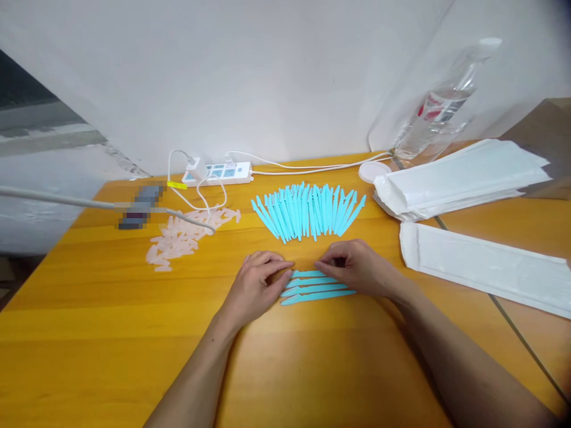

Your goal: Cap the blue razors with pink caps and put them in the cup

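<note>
Several turquoise eyebrow razors (319,294) lie side by side in a short row on the table, ridged ends to the left. My left hand (259,285) rests at their left ends, thumb and index finger a little apart, the thumb tip at the razors. Over their right ends is my right hand (357,267), thumb and index fingertips pressed together just above the top razor. Whether anything sits in that pinch is hidden. Beyond both hands a larger pile of the same turquoise razors (307,211) is fanned out.
Small translucent pink pieces (178,238) are scattered at the left, near a blurred dark object (140,208) and a cable. A white power strip (232,172) stands by the wall. White plastic packets (468,178), a round lid (373,172) and a clear bottle (435,113) are at the right.
</note>
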{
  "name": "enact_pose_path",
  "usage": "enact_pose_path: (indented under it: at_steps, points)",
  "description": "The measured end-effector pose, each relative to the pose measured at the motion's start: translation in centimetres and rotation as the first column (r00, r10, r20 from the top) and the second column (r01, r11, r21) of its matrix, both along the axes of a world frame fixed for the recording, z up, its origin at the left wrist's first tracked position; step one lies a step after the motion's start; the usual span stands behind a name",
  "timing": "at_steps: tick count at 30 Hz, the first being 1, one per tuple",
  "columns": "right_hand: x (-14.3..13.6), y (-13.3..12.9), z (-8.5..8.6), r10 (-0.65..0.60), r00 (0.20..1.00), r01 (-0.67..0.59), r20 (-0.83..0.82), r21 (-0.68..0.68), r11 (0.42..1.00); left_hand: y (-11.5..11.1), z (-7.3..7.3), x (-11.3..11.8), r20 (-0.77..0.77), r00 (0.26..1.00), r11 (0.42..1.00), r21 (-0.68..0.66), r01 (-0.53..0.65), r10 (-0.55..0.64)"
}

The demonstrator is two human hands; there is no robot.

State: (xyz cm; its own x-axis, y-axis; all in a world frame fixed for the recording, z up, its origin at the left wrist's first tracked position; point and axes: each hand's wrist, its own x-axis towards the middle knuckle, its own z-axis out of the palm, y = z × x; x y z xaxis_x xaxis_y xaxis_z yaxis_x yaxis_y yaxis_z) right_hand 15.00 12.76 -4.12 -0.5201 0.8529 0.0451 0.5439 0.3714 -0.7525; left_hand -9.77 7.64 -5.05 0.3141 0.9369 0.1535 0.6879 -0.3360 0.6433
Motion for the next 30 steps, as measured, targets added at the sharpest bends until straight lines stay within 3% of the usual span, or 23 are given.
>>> enact_pose_path:
  at_steps: [4,8,13,17,24,30]
  points:
    - [0.3,0.8,-0.2,-0.267,0.963,0.267,0.011,0.043,0.963,-0.5,0.3,0.9,-0.135,0.988,0.996,0.04,0.082,-0.076]
    - [1.2,2.1,-1.4,-0.546,0.833,0.553,-0.089,0.147,0.82,-1.3,0.7,2.5,-0.275,0.937,0.967,0.074,0.245,-0.216]
    - [2.7,3.1,-2.2,-0.698,0.706,0.703,-0.117,0.227,0.674,-2.4,0.0,3.7,-0.366,0.874,0.921,0.095,0.377,-0.32]
    - [3.2,3.6,-2.0,-0.719,0.694,0.707,-0.007,0.191,0.681,-4.0,-0.3,3.6,-0.404,0.852,0.909,0.103,0.404,-0.333]
    - [2.9,5.5,-1.1,-0.685,0.618,0.666,0.387,0.207,0.717,-6.5,0.1,3.2,-0.48,0.796,0.885,0.081,0.459,-0.369]
    - [3.0,6.5,-0.6,-0.668,0.601,0.669,0.44,0.181,0.721,-7.4,0.0,3.1,-0.436,0.824,0.891,0.097,0.443,-0.362]
